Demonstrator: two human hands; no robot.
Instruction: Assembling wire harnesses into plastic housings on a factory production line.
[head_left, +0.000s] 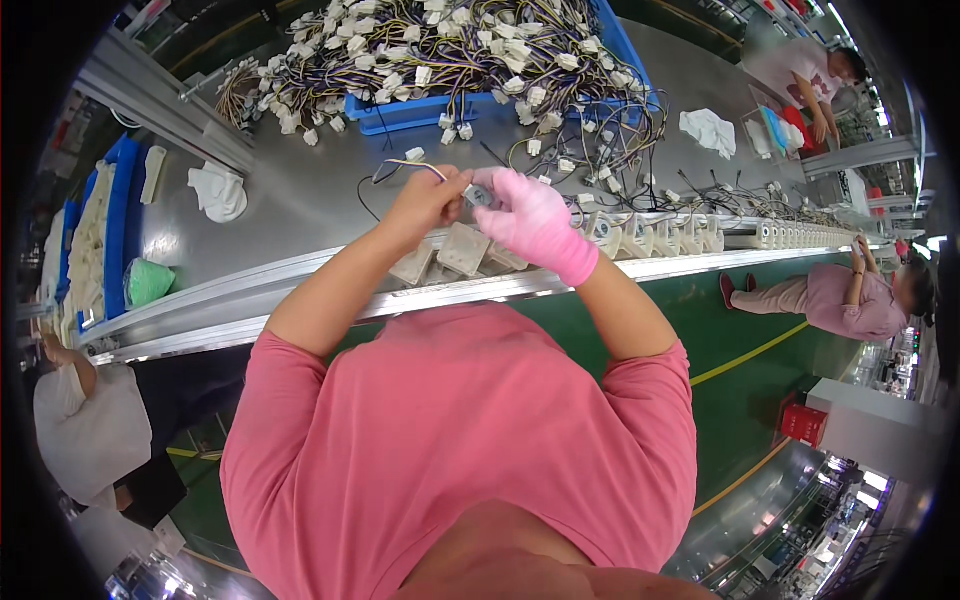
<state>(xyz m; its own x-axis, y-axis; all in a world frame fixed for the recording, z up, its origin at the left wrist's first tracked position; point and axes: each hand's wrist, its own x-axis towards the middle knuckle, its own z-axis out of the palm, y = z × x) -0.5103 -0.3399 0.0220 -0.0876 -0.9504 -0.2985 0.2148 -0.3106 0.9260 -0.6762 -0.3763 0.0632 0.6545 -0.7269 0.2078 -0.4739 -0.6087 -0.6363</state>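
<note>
My bare left hand [430, 205] is closed in a pinch, with a thin wire lead [398, 164] coming out behind it. A small white connector [415, 155] sits along that lead. My right hand [530, 220], in a pink-and-white glove, grips a small grey part [478, 196] between thumb and fingers. Both hands meet at this part, and my fingertips hide how the lead and the part join. Just below them, cream plastic housings [463, 250] stand along the line's near edge. More white housings [640, 238] stand in a row to the right.
Beyond my hands, a blue tray [375, 117] overflows with wire harnesses [480, 60]. White cloths [218, 192] lie on the metal table. Blue bins [122, 200] and a green bundle [148, 282] are at left. Co-workers [860, 298] are at right and at far left.
</note>
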